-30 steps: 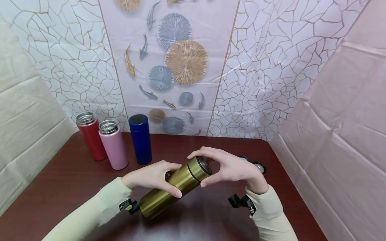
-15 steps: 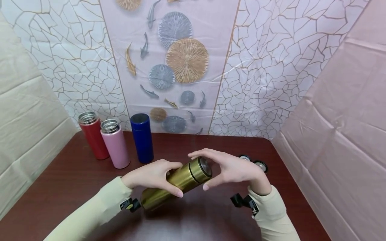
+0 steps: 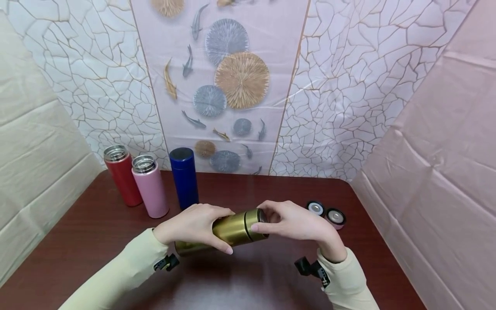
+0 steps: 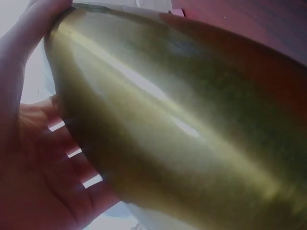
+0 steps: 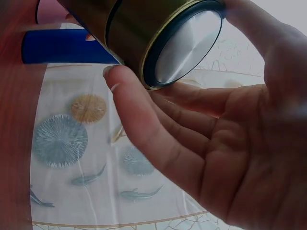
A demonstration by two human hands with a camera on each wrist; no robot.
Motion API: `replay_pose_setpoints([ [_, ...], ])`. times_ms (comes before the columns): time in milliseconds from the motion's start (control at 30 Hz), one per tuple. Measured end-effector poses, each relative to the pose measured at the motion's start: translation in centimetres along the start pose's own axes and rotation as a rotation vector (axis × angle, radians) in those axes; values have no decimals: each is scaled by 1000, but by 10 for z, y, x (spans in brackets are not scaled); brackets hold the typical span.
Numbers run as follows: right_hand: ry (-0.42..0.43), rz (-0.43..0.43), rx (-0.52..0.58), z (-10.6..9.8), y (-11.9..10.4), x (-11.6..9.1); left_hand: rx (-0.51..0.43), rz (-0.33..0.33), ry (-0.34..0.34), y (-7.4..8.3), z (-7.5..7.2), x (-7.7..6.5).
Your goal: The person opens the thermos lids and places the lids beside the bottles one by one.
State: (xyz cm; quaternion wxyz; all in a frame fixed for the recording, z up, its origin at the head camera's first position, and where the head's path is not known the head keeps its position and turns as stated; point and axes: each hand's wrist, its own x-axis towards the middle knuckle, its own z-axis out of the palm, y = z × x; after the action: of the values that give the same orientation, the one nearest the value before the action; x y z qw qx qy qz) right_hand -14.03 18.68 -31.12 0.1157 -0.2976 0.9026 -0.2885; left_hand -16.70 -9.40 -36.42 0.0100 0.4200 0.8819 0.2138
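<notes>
A gold thermos flask (image 3: 232, 228) lies tilted slightly in the air over the table, its lidded end to the right and higher. My left hand (image 3: 197, 224) grips it round the body, thumb on the near side; in the left wrist view the gold body (image 4: 168, 110) fills most of the picture. At the other end my right hand (image 3: 294, 219) holds the gold lid, with the thumb on its near side and fingers over the far side. The lid's silver top (image 5: 187, 48) faces my right palm. A dark ring separates lid and body.
An uncapped red flask (image 3: 124, 183) and an uncapped pink flask (image 3: 151, 191) stand at the back left. Beside them is a blue flask (image 3: 184, 178) with its lid on. Two loose lids, one (image 3: 315, 208) near another (image 3: 335, 217), lie on the right of the brown table (image 3: 77, 241).
The gold flask has swung closer to level, its lidded end lower. My right hand, spread wider round the lid before, has closed in and its thumb now lies on the lid.
</notes>
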Motion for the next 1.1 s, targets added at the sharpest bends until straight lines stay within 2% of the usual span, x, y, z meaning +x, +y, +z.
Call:
replay_pose_setpoints([
  [200,-20,-23,38,2,2,2,18,4,0,-4,1,0],
  [367,-15,-117,52,2,4,2,13,0,-10,-6,0,0],
  [600,46,-258,-68,4,4,0,-5,-15,-37,-9,0,-1],
  [700,56,-287,-65,5,4,0,-11,-16,-38,-10,0,0],
  [867,70,-240,-38,5,4,0,-9,-17,-31,-11,0,1],
  [1100,63,-83,42,5,6,3,13,-8,-35,-12,-1,1],
])
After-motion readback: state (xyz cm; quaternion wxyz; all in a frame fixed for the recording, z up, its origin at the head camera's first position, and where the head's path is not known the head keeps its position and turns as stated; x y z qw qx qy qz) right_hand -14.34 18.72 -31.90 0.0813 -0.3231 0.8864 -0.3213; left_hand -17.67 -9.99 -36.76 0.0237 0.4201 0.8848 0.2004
